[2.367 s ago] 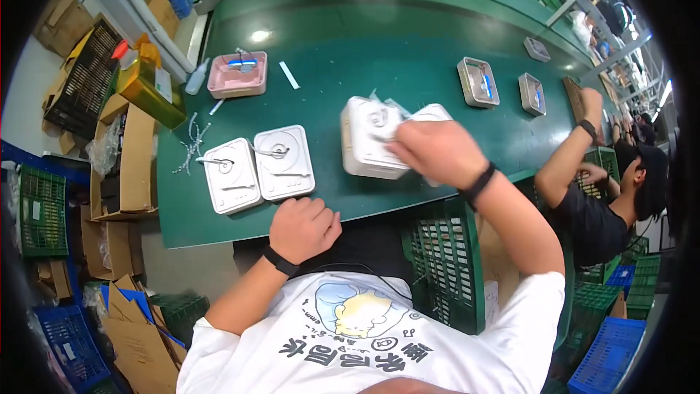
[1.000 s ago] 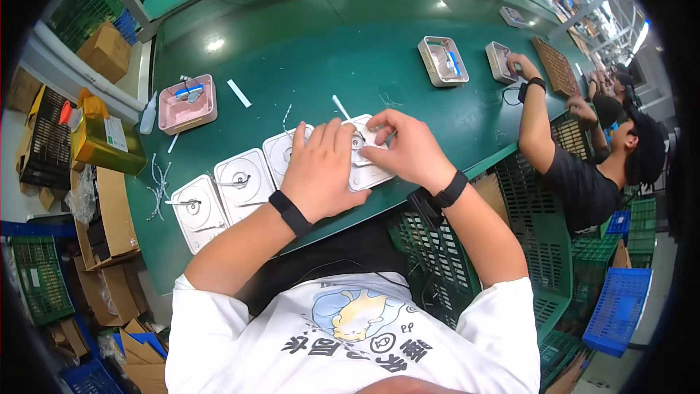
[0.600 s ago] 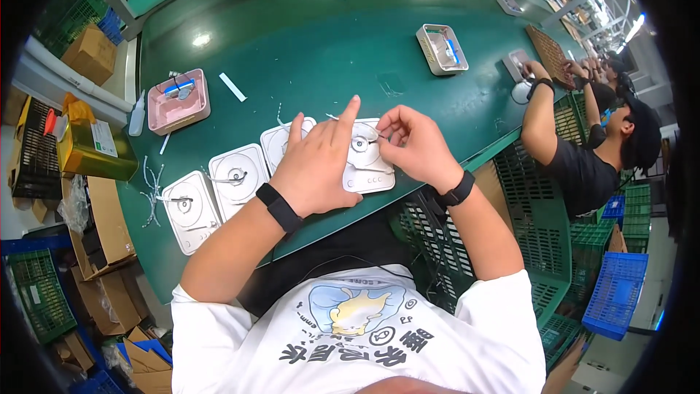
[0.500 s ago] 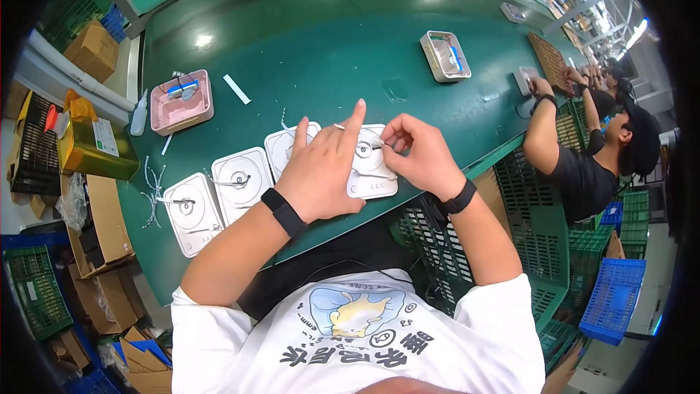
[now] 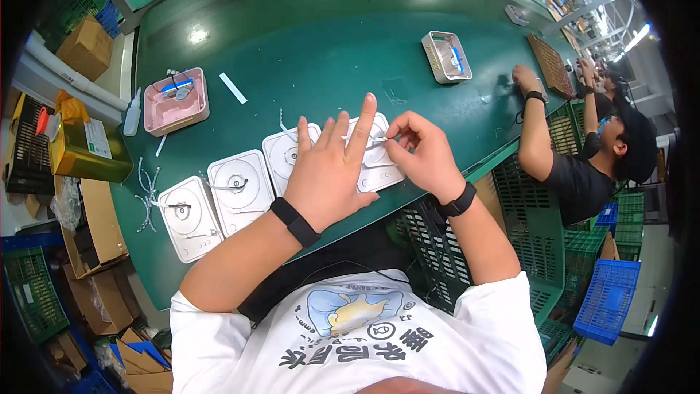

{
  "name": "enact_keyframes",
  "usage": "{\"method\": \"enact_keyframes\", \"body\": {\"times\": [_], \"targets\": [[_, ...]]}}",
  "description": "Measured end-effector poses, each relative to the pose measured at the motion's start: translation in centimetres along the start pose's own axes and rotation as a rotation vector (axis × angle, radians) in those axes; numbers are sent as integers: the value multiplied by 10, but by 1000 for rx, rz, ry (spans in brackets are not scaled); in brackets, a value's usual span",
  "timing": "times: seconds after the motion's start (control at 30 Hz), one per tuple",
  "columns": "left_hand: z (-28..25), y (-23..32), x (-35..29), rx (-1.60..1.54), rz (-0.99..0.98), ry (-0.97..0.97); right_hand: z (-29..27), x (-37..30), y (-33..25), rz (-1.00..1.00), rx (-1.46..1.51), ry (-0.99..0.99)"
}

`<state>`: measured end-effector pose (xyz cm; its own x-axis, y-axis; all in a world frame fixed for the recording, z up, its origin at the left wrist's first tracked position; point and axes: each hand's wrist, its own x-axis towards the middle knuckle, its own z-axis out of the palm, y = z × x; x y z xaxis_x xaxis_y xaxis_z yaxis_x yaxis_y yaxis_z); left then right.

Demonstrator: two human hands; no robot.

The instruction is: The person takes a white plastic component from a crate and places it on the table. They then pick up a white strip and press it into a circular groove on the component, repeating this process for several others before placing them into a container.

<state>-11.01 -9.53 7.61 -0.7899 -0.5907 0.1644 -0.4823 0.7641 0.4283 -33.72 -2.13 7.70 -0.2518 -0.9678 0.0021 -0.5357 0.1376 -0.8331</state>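
Note:
Several white rectangular panels, each with a round disc face, lie in a row along the table's near edge. My left hand (image 5: 324, 171) rests with fingers spread across the two rightmost, holding nothing. It partly covers the third panel (image 5: 281, 149) and the rightmost panel (image 5: 384, 178). Over the disc of that rightmost one, my right hand (image 5: 429, 155) pinches a thin white wire (image 5: 370, 141) between thumb and forefinger. Left of my hands, the second panel (image 5: 240, 168) and the leftmost panel (image 5: 191, 230) have short wires at their disc centres.
A bunch of loose white wires (image 5: 148, 197) lies at the table's left, below a pink housing (image 5: 204, 106) and a small bottle (image 5: 132, 115). A yellow-gold tin (image 5: 117, 164) stands beside the table. Farther right sit a pale housing (image 5: 430, 51) and a co-worker's arm (image 5: 536, 131).
My right hand has lifted the white wire slightly and moved a little right. My left hand stays spread, shifted slightly right. The co-worker's hand has left the small pale housing beside it.

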Motion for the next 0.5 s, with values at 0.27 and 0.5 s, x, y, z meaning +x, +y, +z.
{"method": "enact_keyframes", "body": {"times": [0.27,0.5], "targets": [[3,-5,1,-17,16,29,13,2,-15,-118,-105,41],[5,-5,2,-35,40,72,11,1,-7,-389,-310,63]]}}
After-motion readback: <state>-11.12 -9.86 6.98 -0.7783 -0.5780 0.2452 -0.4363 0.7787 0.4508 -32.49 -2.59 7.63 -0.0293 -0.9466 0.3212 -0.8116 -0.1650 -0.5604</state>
